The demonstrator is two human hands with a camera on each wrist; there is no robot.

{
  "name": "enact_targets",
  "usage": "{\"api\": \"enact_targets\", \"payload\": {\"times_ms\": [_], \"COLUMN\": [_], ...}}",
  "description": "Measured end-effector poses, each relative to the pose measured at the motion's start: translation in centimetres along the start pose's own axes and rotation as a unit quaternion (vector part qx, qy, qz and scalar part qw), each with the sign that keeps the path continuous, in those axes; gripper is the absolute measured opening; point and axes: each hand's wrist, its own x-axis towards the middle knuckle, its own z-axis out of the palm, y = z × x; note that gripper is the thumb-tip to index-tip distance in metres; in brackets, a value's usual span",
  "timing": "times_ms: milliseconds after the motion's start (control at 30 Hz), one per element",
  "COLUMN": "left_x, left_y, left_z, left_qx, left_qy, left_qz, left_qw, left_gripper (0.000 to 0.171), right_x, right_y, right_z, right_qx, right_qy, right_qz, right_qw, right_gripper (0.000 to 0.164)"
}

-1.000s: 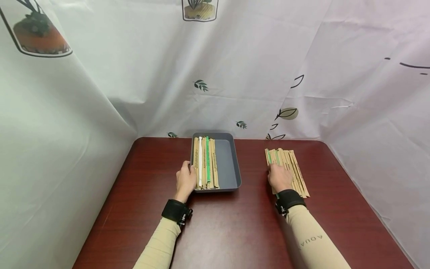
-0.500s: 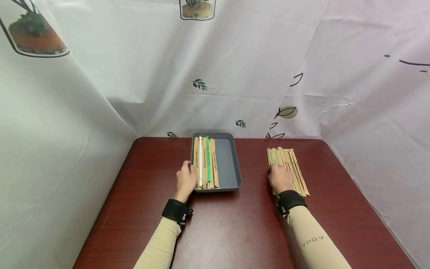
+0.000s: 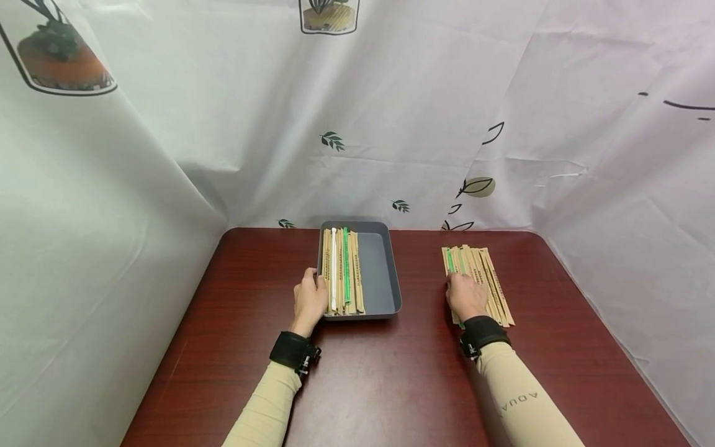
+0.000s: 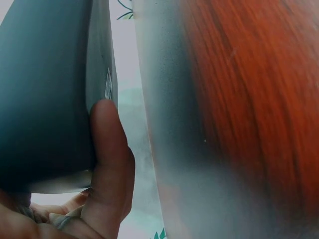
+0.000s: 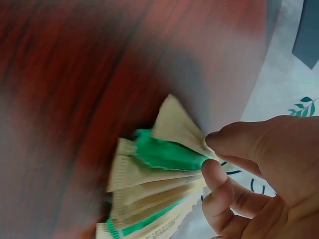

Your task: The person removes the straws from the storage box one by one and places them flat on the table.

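Note:
My left hand (image 3: 310, 299) grips the left wall of a grey rectangular tray (image 3: 377, 267); in the left wrist view a finger lies along the tray's outer wall (image 4: 45, 89). Inside, on the left side, lie several brown paper-wrapped straws (image 3: 339, 273), with one white stick-like piece (image 3: 333, 267) and one green wrapped straw (image 3: 346, 264) on top. My right hand (image 3: 467, 296) is over a second row of wrapped straws (image 3: 491, 279). Its thumb and index finger pinch the outermost brown-wrapped straw (image 5: 174, 119), beside a green one (image 5: 167, 152). The hand hides part of this row.
Both groups lie on a dark red-brown table (image 3: 391, 379). A white printed curtain (image 3: 357, 124) hangs along the back and both sides, close to the table's edges. The tray stands near the back edge, left of the straw row.
At the right row's left edge, the far ends of the straws shift slightly right, then back left. My right hand barely moves; my left hand and the tray hold still.

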Motion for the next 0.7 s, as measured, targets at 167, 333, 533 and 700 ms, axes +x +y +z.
{"api": "enact_targets", "payload": {"times_ms": [167, 333, 533, 700], "left_x": [0.0, 0.0, 0.2, 0.4], "left_y": [0.0, 0.1, 0.1, 0.2], "left_z": [0.0, -0.1, 0.0, 0.0], "left_qx": [0.0, -0.001, 0.007, 0.007], "left_qy": [0.001, 0.0, 0.005, 0.01], "left_qz": [0.002, -0.006, -0.01, -0.003], "left_qw": [1.0, 1.0, 0.9999, 0.9999], "left_gripper": [0.037, 0.038, 0.038, 0.037], "right_x": [0.5, 1.5, 2.6, 3.5], "right_y": [-1.1, -3.2, -6.6, -10.6], "right_z": [-0.8, -2.2, -4.0, -4.7], "right_qx": [0.016, 0.031, 0.074, 0.095], "right_qy": [0.017, 0.033, 0.03, 0.027], "right_qz": [-0.004, -0.019, -0.031, -0.047], "right_qw": [1.0, 0.999, 0.996, 0.994], "right_gripper": [0.02, 0.035, 0.045, 0.046]}}
